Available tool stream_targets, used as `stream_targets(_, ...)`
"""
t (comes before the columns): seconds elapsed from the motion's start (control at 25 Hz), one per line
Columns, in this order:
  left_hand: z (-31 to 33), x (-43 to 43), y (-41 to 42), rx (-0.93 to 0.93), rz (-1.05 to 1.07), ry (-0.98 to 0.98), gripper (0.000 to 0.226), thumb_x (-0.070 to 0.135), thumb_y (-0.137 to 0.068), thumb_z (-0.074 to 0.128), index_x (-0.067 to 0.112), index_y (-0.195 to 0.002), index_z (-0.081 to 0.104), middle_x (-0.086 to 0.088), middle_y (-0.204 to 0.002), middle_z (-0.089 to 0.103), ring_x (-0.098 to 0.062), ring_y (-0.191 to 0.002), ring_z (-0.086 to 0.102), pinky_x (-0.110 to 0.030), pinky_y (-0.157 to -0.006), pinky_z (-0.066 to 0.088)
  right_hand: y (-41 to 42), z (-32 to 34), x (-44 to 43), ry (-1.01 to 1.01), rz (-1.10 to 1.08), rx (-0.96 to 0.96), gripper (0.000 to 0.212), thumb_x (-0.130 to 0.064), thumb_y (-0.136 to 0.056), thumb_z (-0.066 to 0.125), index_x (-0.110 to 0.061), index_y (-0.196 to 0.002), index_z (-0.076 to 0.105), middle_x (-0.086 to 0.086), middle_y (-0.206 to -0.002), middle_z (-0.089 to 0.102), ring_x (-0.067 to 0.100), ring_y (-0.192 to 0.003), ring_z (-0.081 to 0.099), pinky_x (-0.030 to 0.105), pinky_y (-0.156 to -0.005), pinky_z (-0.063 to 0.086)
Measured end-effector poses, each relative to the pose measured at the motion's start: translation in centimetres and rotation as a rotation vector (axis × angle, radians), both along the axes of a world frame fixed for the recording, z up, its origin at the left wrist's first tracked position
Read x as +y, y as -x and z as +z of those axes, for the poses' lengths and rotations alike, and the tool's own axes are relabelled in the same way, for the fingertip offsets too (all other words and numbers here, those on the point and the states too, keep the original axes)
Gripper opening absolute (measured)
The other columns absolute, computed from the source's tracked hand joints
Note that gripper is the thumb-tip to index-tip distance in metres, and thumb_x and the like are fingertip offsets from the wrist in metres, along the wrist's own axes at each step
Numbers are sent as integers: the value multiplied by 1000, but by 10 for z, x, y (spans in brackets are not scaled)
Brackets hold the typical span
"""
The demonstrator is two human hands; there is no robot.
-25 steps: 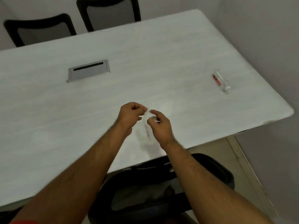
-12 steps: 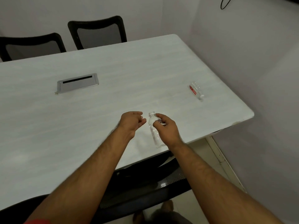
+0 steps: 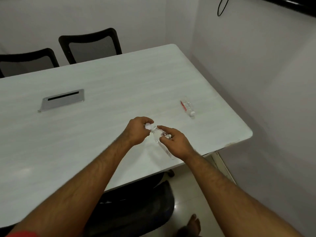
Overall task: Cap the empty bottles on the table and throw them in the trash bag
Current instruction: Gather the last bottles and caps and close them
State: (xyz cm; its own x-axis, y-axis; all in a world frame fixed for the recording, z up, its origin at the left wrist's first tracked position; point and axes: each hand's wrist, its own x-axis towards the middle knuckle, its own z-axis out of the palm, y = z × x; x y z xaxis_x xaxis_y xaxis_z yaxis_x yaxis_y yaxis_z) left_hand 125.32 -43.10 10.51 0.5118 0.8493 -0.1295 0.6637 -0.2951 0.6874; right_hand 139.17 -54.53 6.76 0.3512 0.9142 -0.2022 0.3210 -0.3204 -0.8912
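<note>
Holding a clear bottle (image 3: 161, 141) tilted over the near edge of the white table (image 3: 106, 93), the right hand (image 3: 176, 142) wraps its body, while the left hand (image 3: 138, 130) pinches a white cap (image 3: 147, 126) right at its neck. Another bottle (image 3: 187, 107) lies capped, far right.

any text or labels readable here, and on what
None can be read.
Red label on the lying bottle: print too small and blurred to read.
Clear bottle held in the right hand: no label visible.
White cap in the left hand: no marking visible.
</note>
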Motion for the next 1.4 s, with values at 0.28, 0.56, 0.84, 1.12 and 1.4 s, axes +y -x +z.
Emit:
stream_targets(0.28,17,-20,-107,134,-130,-52,24,16,-78,78,11,-98,66,-3,-95,68,-21,-81,69,-33,-73,57,-105,-5,-35,-39,31,-105,53,-44,-80,65,-40,-133,60,-12,-116,62,10,-92,63,30,-86,55)
stream_targets(0.56,17,-10,-154,-79,-136,386,18,2,-84,71,1,-100,65,-7,-81,59,-24,-77,69,-31,-79,61,-160,-6,-43,-101,-57,37,47,-37,-75,72,-38,-121,65,-13,-111,65,8,-89,64,24,-80,54)
stream_targets(0.84,23,24,-191,179,-340,510,35,-4,-78,74,5,-109,60,-17,-100,72,-21,-79,72,-26,-73,60,-186,-13,-31,-66,71,-82,47,-40,-78,74,-44,-124,63,-20,-113,63,8,-95,64,31,-85,57)
stream_targets(1.12,-1,69,-202,-140,-71,626,26,3,-79,76,-8,-102,69,-18,-90,73,-20,-78,72,-23,-71,60,-209,-19,23,-95,44,40,44,-29,-77,74,-42,-119,67,-16,-110,65,12,-94,64,32,-86,58)
stream_targets(1.4,-30,102,-220,-277,-31,745,28,0,-88,65,5,-116,68,-8,-98,73,-12,-86,70,-21,-82,58,-231,-30,82,-24,-13,72,42,-28,-74,72,-40,-114,70,-10,-116,68,12,-98,67,31,-88,58)
